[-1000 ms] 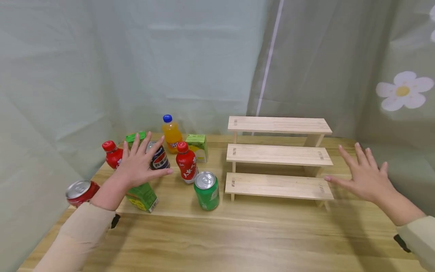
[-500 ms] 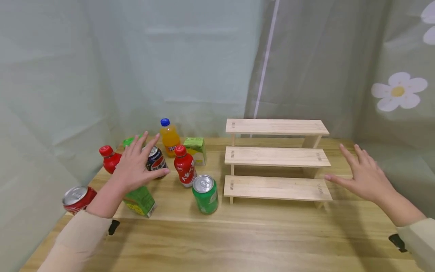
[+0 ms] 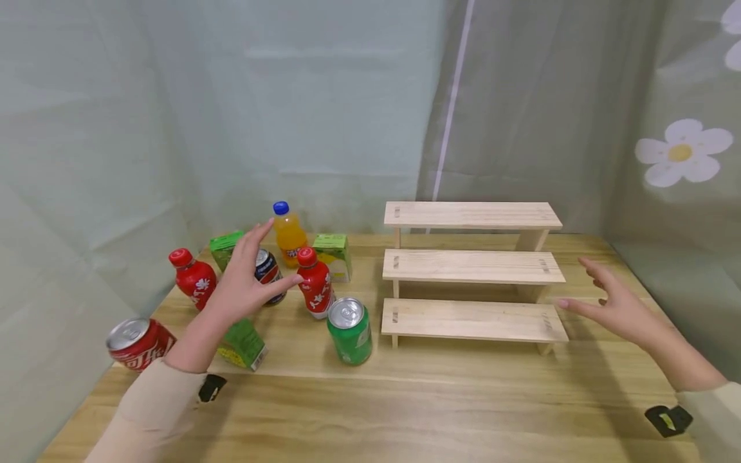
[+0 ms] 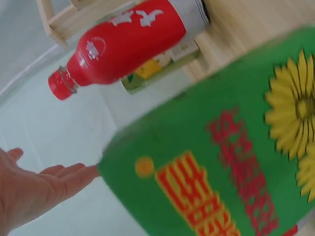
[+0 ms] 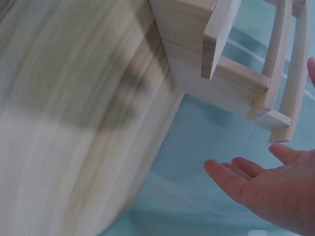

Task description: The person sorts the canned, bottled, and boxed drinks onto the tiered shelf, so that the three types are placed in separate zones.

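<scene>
My left hand (image 3: 240, 286) hovers over a group of drinks, thumb spread from the fingers, holding nothing. Below it stands a green drink carton (image 3: 242, 344) with yellow flowers, partly hidden by the forearm; this carton (image 4: 211, 147) looms large in the left wrist view. Close to the thumb is a red bottle (image 3: 315, 286), and a dark blue can (image 3: 269, 273) is partly covered by the hand. My right hand (image 3: 625, 312), its fingers loosely bent around nothing, is just right of a three-tier wooden shelf (image 3: 475, 319). That shelf (image 5: 241, 81) also appears in the right wrist view.
A green can (image 3: 350, 334) stands left of the shelf. Around the left arm are a red can (image 3: 141, 344), another red bottle (image 3: 195, 280) and a second green carton (image 3: 224, 247). An orange drink bottle (image 3: 289, 235) and a pale green carton (image 3: 334, 257) stand by the back curtain.
The left hand has turned, its spread fingers drawing together, and shifted slightly right. The right hand's fingers have gone from spread to bent. The drinks and shelf stay put.
</scene>
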`<move>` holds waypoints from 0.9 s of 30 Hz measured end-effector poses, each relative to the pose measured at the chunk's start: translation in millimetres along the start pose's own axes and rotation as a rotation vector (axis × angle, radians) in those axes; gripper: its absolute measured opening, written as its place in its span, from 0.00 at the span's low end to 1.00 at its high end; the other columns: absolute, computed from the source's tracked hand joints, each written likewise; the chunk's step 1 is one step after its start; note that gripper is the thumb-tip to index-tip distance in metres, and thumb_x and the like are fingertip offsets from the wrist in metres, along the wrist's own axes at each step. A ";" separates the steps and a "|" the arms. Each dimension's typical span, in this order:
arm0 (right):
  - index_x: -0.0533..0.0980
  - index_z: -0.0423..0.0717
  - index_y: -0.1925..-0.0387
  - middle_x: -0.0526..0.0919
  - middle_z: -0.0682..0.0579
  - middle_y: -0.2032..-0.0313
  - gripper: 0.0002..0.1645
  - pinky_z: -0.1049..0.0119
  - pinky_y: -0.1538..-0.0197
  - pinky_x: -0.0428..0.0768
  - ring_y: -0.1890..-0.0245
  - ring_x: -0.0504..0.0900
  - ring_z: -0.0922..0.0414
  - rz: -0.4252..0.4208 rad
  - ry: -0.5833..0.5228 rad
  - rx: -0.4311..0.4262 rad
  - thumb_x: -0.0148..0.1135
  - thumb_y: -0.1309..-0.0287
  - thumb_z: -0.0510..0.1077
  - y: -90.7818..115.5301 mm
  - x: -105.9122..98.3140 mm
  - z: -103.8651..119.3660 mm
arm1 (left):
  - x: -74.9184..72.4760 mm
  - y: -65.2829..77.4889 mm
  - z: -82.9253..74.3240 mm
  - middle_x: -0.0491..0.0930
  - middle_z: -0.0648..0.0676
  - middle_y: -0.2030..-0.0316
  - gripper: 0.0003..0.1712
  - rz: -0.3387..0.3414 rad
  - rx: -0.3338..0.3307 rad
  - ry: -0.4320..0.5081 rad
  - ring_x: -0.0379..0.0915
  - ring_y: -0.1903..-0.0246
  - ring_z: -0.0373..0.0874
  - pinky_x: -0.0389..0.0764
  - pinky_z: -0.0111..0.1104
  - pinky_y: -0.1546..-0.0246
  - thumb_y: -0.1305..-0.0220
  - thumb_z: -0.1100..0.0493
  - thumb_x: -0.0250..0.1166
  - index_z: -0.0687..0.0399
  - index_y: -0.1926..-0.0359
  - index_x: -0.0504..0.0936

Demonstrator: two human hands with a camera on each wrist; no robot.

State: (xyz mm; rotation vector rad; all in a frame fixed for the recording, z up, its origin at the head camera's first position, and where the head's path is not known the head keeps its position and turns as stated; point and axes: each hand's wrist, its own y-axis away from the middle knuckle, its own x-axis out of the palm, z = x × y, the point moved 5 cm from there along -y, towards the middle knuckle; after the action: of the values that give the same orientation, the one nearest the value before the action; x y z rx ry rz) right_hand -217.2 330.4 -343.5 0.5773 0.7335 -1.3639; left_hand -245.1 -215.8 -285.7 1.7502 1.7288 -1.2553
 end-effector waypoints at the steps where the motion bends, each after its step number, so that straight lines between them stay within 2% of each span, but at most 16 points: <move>1: 0.37 0.35 0.27 0.45 0.20 0.33 0.57 0.25 0.47 0.59 0.38 0.49 0.20 0.012 -0.023 0.010 0.63 0.41 0.50 0.5 1.3 -0.5 | 1.1 -0.3 -1.0 0.46 0.64 0.28 0.57 -0.014 -0.001 0.030 0.49 0.33 0.67 0.58 0.69 0.43 0.47 0.44 0.71 0.40 0.25 0.43; 5: 0.38 0.33 0.28 0.48 0.18 0.35 0.54 0.27 0.46 0.60 0.39 0.52 0.21 0.047 -0.083 0.056 0.61 0.38 0.49 2.0 6.7 -3.3 | 6.2 -0.7 -4.3 0.51 0.65 0.30 0.57 -0.064 -0.004 0.134 0.54 0.36 0.68 0.64 0.65 0.44 0.47 0.49 0.72 0.43 0.25 0.45; 10: 0.44 0.31 0.29 0.54 0.19 0.37 0.48 0.31 0.45 0.66 0.39 0.58 0.24 0.052 -0.124 0.078 0.58 0.36 0.50 1.5 12.5 -7.0 | 16.2 -0.7 -5.3 0.50 0.65 0.29 0.55 -0.071 -0.050 0.259 0.53 0.34 0.69 0.66 0.61 0.42 0.45 0.54 0.72 0.46 0.26 0.45; 12: 0.47 0.30 0.30 0.57 0.20 0.38 0.46 0.40 0.46 0.73 0.40 0.61 0.25 0.047 -0.125 0.077 0.57 0.36 0.50 1.2 14.4 -9.0 | 20.6 0.1 -5.0 0.48 0.64 0.28 0.55 -0.061 -0.080 0.298 0.53 0.33 0.67 0.65 0.60 0.40 0.45 0.54 0.71 0.47 0.26 0.44; 14: 0.49 0.29 0.31 0.60 0.20 0.39 0.44 0.54 0.50 0.79 0.41 0.64 0.27 0.043 -0.129 0.076 0.57 0.35 0.49 1.1 16.4 -11.4 | 25.3 0.9 -4.6 0.48 0.63 0.28 0.55 -0.049 -0.103 0.328 0.52 0.33 0.66 0.63 0.59 0.39 0.44 0.54 0.71 0.48 0.26 0.43; 16: 0.50 0.27 0.32 0.62 0.20 0.40 0.43 0.66 0.56 0.79 0.42 0.67 0.28 0.045 -0.138 0.075 0.57 0.35 0.48 0.9 19.2 -14.0 | 30.1 1.5 -4.1 0.47 0.62 0.27 0.55 -0.043 -0.118 0.329 0.52 0.32 0.66 0.62 0.58 0.38 0.44 0.54 0.70 0.49 0.26 0.43; 18: 0.50 0.25 0.32 0.62 0.20 0.41 0.43 0.73 0.59 0.77 0.43 0.69 0.30 0.052 -0.154 0.081 0.57 0.35 0.47 0.5 22.3 -16.9 | 35.1 1.5 -3.1 0.47 0.62 0.27 0.55 -0.043 -0.126 0.331 0.52 0.32 0.65 0.62 0.58 0.38 0.44 0.55 0.71 0.50 0.26 0.43; 21: 0.50 0.24 0.33 0.63 0.20 0.41 0.43 0.73 0.61 0.78 0.47 0.75 0.38 0.070 -0.163 0.101 0.57 0.35 0.47 0.2 27.1 -20.9 | 43.2 1.1 -1.3 0.50 0.63 0.28 0.54 -0.058 -0.129 0.357 0.52 0.32 0.65 0.63 0.59 0.38 0.44 0.56 0.71 0.52 0.26 0.45; 24: 0.51 0.23 0.33 0.64 0.21 0.41 0.43 0.72 0.61 0.79 0.54 0.79 0.59 0.087 -0.174 0.134 0.58 0.36 0.48 0.7 30.5 -24.4 | 51.4 1.5 -0.6 0.53 0.63 0.30 0.53 -0.084 -0.145 0.396 0.54 0.33 0.63 0.63 0.59 0.38 0.45 0.58 0.71 0.53 0.27 0.46; 27: 0.51 0.23 0.34 0.63 0.22 0.40 0.44 0.70 0.61 0.80 0.61 0.75 0.74 0.100 -0.210 0.157 0.58 0.36 0.48 2.0 33.9 -27.1 | 58.2 2.0 1.0 0.55 0.62 0.30 0.52 -0.117 -0.169 0.418 0.55 0.33 0.61 0.62 0.58 0.37 0.46 0.59 0.72 0.54 0.28 0.48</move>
State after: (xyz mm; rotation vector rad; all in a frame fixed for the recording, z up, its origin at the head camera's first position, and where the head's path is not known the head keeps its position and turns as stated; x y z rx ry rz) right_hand -217.1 328.6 -386.9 0.5761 0.4259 -1.3718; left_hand -252.5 -182.3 -332.7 1.9306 2.1218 -0.7915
